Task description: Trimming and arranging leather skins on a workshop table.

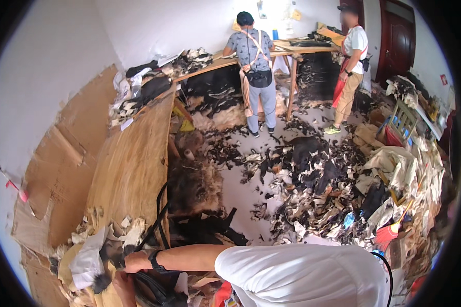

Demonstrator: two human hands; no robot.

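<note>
Head view: showing the right hand (pixel 133 262) at the near left, reaching across the body and seemingly clenching its fingers on a dark fur scrap (pixel 112 251) at the near end of the board (pixel 133 163). Showing the left hand (pixel 122 286) just below it, half hidden by black stuff; not possible to tell its fingers' state.

Risking, probably, a slide of the loose heap: tugging the fur scrap could be dragging the white scrap (pixel 89 258) and the pale trimmings beside it off the board's edge. Risking also a snag, with a black cord (pixel 161 210) hanging down just beside the wrist.

Looking small, shaggy and limp, the fur scrap, nearly black, lying among cream offcuts and touching the white scrap.

Farther out, lying across the floor to the right, a broad pile (pixel 312 184) of dark and pale cuttings. Standing at the far bench (pixel 225 64), two people: one in an apron (pixel 256 56), one in a white top (pixel 351 61), well apart from the hands.
</note>
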